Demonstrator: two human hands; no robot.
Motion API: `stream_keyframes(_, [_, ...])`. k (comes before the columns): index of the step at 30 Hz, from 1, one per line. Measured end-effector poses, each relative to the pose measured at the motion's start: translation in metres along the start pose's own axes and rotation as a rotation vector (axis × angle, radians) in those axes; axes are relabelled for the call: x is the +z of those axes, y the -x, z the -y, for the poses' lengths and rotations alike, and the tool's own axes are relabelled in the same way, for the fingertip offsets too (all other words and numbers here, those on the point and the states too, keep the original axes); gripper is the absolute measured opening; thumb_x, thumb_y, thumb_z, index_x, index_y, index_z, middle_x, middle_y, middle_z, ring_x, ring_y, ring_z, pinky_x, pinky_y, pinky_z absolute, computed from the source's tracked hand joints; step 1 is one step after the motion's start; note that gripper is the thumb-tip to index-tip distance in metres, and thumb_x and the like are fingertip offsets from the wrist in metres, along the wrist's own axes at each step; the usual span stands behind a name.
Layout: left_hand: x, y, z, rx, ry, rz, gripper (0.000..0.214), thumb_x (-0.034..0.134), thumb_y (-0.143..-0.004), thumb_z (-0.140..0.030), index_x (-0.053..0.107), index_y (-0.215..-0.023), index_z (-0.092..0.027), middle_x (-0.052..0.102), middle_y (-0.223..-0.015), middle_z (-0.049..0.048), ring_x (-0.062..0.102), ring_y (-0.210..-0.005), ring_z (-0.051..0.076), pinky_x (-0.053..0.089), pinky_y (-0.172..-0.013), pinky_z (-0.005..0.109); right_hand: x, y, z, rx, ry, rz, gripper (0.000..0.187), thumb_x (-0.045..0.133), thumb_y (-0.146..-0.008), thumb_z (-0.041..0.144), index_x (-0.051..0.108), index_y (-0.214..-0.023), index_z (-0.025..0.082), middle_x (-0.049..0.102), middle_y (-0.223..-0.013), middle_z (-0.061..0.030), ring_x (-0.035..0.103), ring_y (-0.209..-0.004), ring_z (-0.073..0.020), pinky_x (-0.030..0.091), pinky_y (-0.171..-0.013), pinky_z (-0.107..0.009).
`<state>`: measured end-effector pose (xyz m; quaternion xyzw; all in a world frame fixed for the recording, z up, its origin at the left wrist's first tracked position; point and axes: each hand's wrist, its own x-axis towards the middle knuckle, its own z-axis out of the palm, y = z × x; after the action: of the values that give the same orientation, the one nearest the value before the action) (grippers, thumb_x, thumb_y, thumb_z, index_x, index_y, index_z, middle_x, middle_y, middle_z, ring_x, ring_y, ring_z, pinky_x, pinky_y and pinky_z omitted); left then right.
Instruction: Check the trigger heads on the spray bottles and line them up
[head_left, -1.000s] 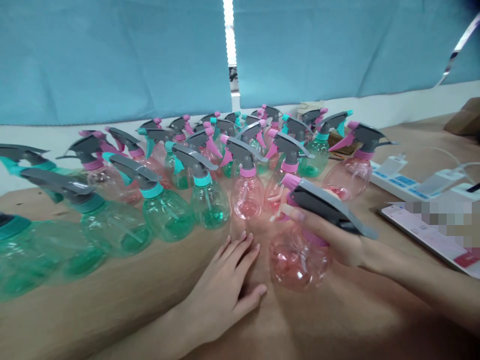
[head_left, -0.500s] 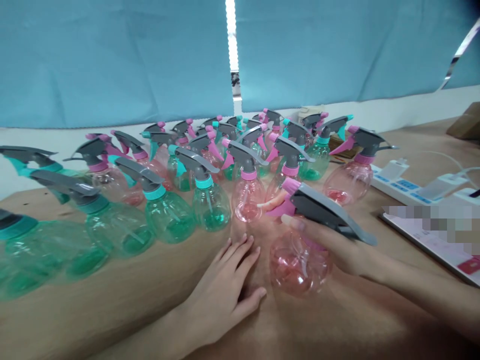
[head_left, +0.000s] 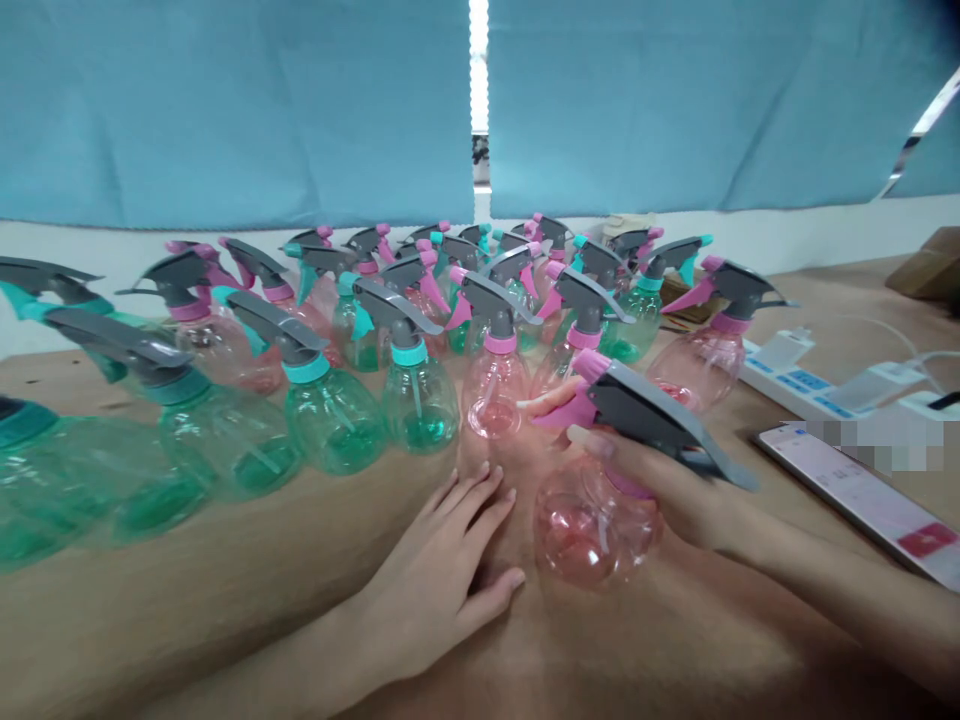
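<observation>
A pink spray bottle [head_left: 581, 520] with a grey trigger head is gripped at its neck by my right hand [head_left: 675, 490]. A finger of that hand lies along the pink trigger, and the bottle tilts slightly. My left hand [head_left: 442, 570] rests flat on the brown table [head_left: 285, 600], fingers spread, to the left of that bottle. Just beyond my fingertips stand a green spray bottle [head_left: 421, 400] and another pink spray bottle [head_left: 499, 385]. Pinkish and green liquid shows low in these bottles.
Several more green spray bottles [head_left: 334, 420] and pink ones fill the back and left of the table. On the right lie a phone [head_left: 862, 500] and a white power strip [head_left: 806, 385] with plugs and cables. Blue curtains [head_left: 300, 110] hang behind; a brown box [head_left: 926, 265] sits far right.
The view has shifted slightly, so the left-hand bottles appear a little higher and more of the phone shows. Both hands keep nearly the same pose, the right still around the pink spray bottle.
</observation>
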<state>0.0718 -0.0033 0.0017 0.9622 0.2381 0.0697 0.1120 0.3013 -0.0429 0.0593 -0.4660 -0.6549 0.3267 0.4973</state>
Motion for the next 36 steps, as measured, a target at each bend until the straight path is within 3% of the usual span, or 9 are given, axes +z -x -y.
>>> stream_keyframes(5, [-0.001, 0.0, 0.0003, 0.01, -0.011, -0.002, 0.057, 0.047, -0.097, -0.045, 0.042, -0.141, -0.01, 0.037, -0.15, 0.0132, 0.033, -0.138, 0.028, 0.028, -0.112, 0.049, -0.002, 0.0023, -0.004, 0.012, 0.057, -0.07, 0.009, 0.059, -0.089, 0.031, 0.067, -0.092, 0.028, 0.067, -0.081, 0.0022, 0.063, -0.077, -0.0158, 0.053, -0.076, -0.029])
stream_keyframes(9, [-0.0014, 0.0003, 0.0, 0.012, -0.015, 0.006, 0.057, 0.046, -0.097, -0.046, 0.042, -0.141, -0.009, 0.036, -0.15, 0.013, 0.032, -0.138, 0.028, 0.027, -0.112, 0.048, -0.0018, -0.0001, -0.001, -0.021, 0.066, -0.007, 0.015, 0.056, -0.091, 0.034, 0.068, -0.096, 0.027, 0.066, -0.075, 0.0012, 0.065, -0.077, -0.0173, 0.053, -0.079, -0.032])
stream_keyframes(13, [-0.0012, 0.0004, -0.0007, 0.006, -0.013, 0.004, 0.058, 0.048, -0.097, -0.046, 0.042, -0.141, -0.009, 0.036, -0.15, 0.0129, 0.031, -0.139, 0.028, 0.026, -0.113, 0.047, -0.0014, -0.001, 0.0009, -0.024, 0.06, 0.01, 0.018, 0.054, -0.092, 0.035, 0.068, -0.095, 0.026, 0.065, -0.074, 0.0002, 0.064, -0.071, -0.0169, 0.055, -0.068, -0.031])
stream_keyframes(17, [0.0002, 0.0002, -0.0006, 0.0, 0.01, -0.008, 0.056, 0.048, -0.096, -0.045, 0.042, -0.141, -0.012, 0.036, -0.15, 0.012, 0.03, -0.139, 0.028, 0.025, -0.113, 0.048, -0.0038, 0.0018, -0.0061, -0.013, 0.036, 0.01, 0.016, 0.053, -0.093, 0.034, 0.067, -0.095, 0.026, 0.07, -0.081, 0.0002, 0.067, -0.078, -0.0183, 0.054, -0.077, -0.033])
stream_keyframes(24, [0.0011, 0.0001, -0.0002, -0.01, 0.041, -0.01, 0.056, 0.05, -0.095, -0.045, 0.043, -0.141, -0.013, 0.036, -0.151, 0.0122, 0.029, -0.14, 0.028, 0.026, -0.113, 0.049, -0.0044, -0.0005, -0.006, 0.036, 0.003, 0.034, 0.016, 0.054, -0.092, 0.038, 0.066, -0.092, 0.026, 0.068, -0.082, -0.001, 0.065, -0.082, -0.019, 0.053, -0.076, -0.033])
stream_keyframes(30, [0.0004, 0.0005, -0.0002, -0.02, 0.045, -0.003, 0.057, 0.05, -0.095, -0.046, 0.042, -0.141, -0.013, 0.036, -0.151, 0.012, 0.029, -0.14, 0.028, 0.025, -0.113, 0.048, -0.0024, 0.001, -0.0036, 0.035, -0.009, 0.031, 0.018, 0.056, -0.09, 0.041, 0.064, -0.082, 0.026, 0.066, -0.082, -0.0009, 0.063, -0.078, -0.0186, 0.051, -0.073, -0.033])
stream_keyframes(36, [0.0006, 0.0005, -0.0007, -0.017, 0.017, 0.006, 0.058, 0.049, -0.096, -0.046, 0.042, -0.141, -0.011, 0.034, -0.151, 0.0127, 0.028, -0.14, 0.028, 0.024, -0.114, 0.047, -0.0039, 0.0011, -0.0033, 0.058, 0.039, -0.004, 0.02, 0.06, -0.087, 0.044, 0.063, -0.077, 0.027, 0.06, -0.068, 0.0012, 0.059, -0.065, -0.0175, 0.048, -0.061, -0.031])
